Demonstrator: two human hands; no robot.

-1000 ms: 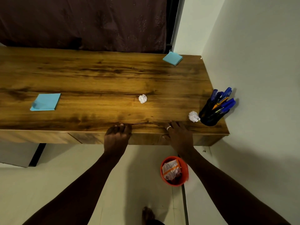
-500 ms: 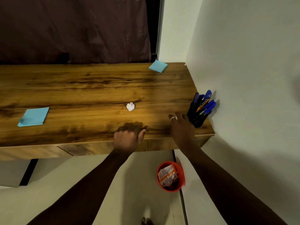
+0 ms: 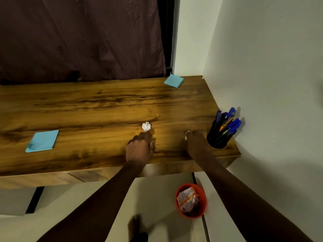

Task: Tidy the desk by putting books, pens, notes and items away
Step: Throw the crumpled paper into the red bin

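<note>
Hands: the left hand point(image 3: 139, 149) lies palm-down on the table point(image 3: 87, 109), fingers loose and empty, tips just short of a crumpled paper ball point(image 3: 146, 126). The right hand point(image 3: 196, 143) rests beside the pen holder point(image 3: 218, 137); whether it holds anything cannot be told. A near sticky-note pad point(image 3: 42, 141) lies far left, and a far sticky-note pad point(image 3: 173, 81) lies at the back corner.

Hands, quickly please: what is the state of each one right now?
Left hand: open, holding nothing, fingertips near the paper ball.
Right hand: palm down on the desk; fingers hidden, so it cannot be told.
</note>
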